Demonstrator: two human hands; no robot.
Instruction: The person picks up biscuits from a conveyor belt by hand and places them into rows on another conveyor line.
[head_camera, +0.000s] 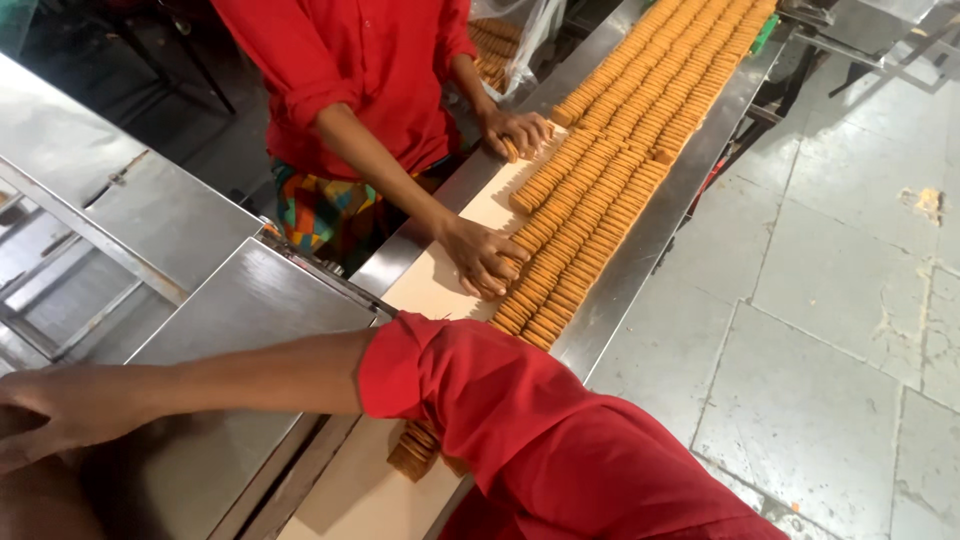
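the right hand is laid flat on the steel plate at its left edge, fingers loosely together and nothing pinched. the left hand cannot be told for sure. a short stack of biscuits is found on the cream belt near its lower end, just beneath the red sleeve. the sleeve is best kept lifted clear of that stack (loose rows are easily toppled). further up, the biscuit rows are pressed by a co-worker's hands.
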